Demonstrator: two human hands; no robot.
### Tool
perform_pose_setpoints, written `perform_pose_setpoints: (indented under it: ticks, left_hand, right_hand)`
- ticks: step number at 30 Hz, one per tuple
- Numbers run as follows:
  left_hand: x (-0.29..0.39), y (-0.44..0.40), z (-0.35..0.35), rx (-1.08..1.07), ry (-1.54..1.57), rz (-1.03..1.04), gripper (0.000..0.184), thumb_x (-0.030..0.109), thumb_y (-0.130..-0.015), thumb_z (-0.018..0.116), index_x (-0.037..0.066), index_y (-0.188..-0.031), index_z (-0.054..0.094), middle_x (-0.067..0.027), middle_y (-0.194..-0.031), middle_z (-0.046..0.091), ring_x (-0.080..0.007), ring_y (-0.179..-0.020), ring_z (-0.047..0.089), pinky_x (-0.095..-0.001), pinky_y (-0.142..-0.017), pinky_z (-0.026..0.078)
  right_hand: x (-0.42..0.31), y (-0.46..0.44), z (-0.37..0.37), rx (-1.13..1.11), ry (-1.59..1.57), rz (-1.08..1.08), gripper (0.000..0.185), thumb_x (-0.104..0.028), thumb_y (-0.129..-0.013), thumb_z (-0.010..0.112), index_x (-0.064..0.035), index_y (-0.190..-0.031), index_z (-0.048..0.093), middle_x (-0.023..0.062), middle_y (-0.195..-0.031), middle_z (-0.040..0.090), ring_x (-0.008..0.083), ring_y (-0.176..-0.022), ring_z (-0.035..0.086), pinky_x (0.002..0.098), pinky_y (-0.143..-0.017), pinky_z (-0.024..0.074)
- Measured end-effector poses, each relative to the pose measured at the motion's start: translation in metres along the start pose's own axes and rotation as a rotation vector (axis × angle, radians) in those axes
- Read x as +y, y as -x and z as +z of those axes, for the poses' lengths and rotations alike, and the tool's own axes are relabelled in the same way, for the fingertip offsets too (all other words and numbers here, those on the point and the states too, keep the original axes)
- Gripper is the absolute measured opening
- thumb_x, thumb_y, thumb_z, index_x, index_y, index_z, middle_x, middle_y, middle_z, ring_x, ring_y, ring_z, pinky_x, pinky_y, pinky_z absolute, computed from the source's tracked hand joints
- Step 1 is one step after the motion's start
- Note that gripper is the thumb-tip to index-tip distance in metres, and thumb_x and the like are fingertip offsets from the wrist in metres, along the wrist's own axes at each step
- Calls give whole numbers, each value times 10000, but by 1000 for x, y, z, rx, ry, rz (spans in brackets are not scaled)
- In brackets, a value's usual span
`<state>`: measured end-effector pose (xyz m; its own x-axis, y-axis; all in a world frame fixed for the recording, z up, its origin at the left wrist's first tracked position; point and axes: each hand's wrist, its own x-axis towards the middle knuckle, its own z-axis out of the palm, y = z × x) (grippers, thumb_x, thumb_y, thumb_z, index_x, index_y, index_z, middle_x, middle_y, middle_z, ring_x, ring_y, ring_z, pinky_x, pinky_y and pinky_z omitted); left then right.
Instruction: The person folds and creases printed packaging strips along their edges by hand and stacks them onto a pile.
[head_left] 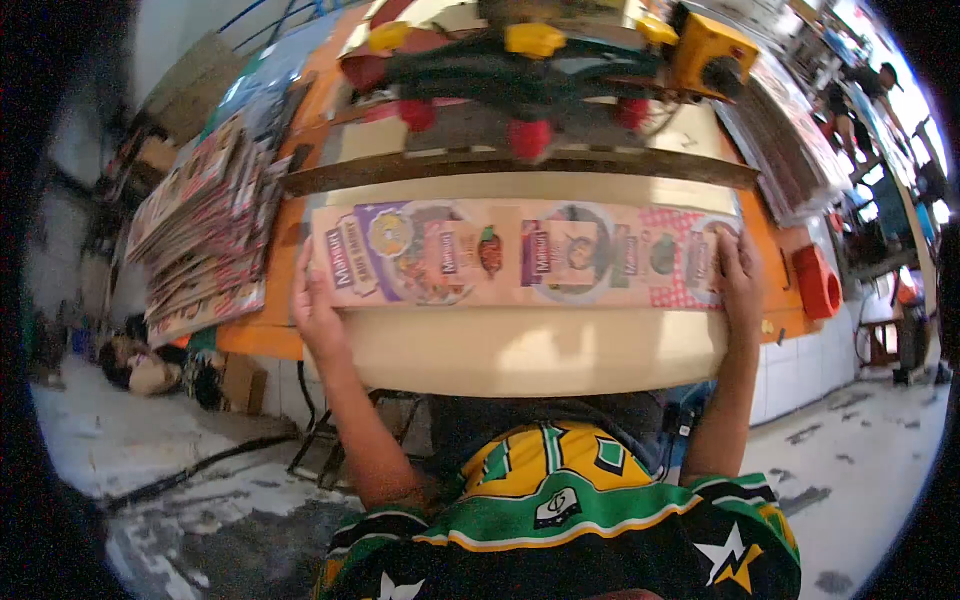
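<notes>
A long printed strip (512, 255) lies across the cream work surface (530, 350), its face showing food pictures, purple panels and a red checked patch. My left hand (318, 310) holds its left end, with the thumb side over the edge. At the opposite end my right hand (740, 278) grips the strip, fingers over the right border. Both hands' undersides are hidden. Just beyond the strip's far edge runs a long dark metal bar (520, 175) of a machine.
Above the bar sits a dark machine frame (520, 75) with red and yellow knobs and a yellow control box (715, 55). Printed stacks (205, 235) lie at left, another stack (785, 150) at right. A red-orange ring-shaped object (818, 282) is at the right edge. A person (870, 100) is far right.
</notes>
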<state>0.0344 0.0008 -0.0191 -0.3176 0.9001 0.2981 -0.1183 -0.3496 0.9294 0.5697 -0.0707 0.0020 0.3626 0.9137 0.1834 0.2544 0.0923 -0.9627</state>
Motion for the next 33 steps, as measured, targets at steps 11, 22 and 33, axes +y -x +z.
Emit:
perform_pose_setpoints:
  ticks: [11, 22, 33]
  left_hand:
    - [12, 4, 11, -10, -215, -70, 420, 149, -1058, 487, -3, -1450, 476, -128, -1272, 634, -167, -1067, 639, -306, -916, 526]
    - [12, 3, 10, -29, -357, 12, 427, 163, -1058, 487, 7, -1456, 479, -147, -1296, 621, -190, -1086, 643, -328, -940, 526]
    - [16, 4, 19, -32, -585, 115, 424, 219, -1080, 444, -4, -1437, 495, -133, -1280, 627, -177, -1066, 638, -318, -929, 519]
  right_hand:
    - [4, -2, 4, 66, -173, -54, 336, -141, -1007, 612, -12, -1300, 508, 96, -1042, 688, 124, -851, 674, 255, -703, 555]
    - [7, -1, -2, 23, -106, -9, 350, -182, -1013, 615, -15, -1297, 497, 85, -1006, 690, 85, -821, 659, 230, -676, 530]
    - [-5, -3, -15, 74, -85, 55, 360, -289, -1059, 534, 1, -1226, 666, 35, -993, 699, 60, -821, 629, 192, -734, 505]
